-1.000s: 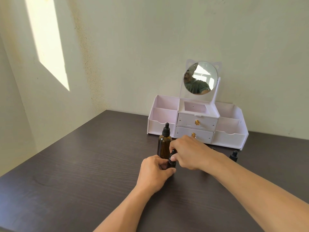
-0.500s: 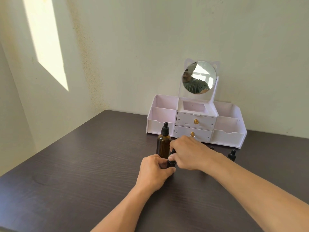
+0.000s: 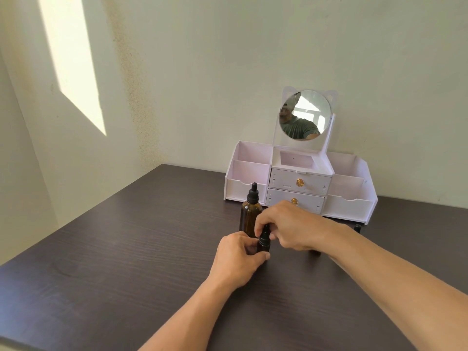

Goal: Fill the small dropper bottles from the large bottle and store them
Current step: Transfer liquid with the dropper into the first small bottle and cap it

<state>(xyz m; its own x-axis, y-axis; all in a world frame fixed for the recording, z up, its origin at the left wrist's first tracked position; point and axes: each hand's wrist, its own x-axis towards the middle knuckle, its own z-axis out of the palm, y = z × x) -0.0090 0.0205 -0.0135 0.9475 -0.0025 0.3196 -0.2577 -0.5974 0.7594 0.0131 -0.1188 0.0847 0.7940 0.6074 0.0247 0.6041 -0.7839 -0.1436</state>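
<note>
A large amber bottle (image 3: 249, 216) with a black dropper cap stands upright on the dark table (image 3: 126, 249), just behind my hands. My left hand (image 3: 236, 259) is wrapped around the body of a small dark dropper bottle (image 3: 264, 243) that stands on the table. My right hand (image 3: 291, 228) pinches that small bottle's black cap from above. Another small dropper bottle (image 3: 357, 228) shows only its cap behind my right forearm. A further dark piece (image 3: 314, 252) peeks out under my right wrist; I cannot tell what it is.
A pale pink desk organiser (image 3: 349, 206) stands against the wall, with open side compartments, two shut drawers with gold knobs and a round mirror (image 3: 304, 115) on top. The table's left edge runs diagonally near the wall.
Both hands stay on the small dropper bottle; the right hand's fingers have shifted slightly on the cap. The large bottle has not moved.
</note>
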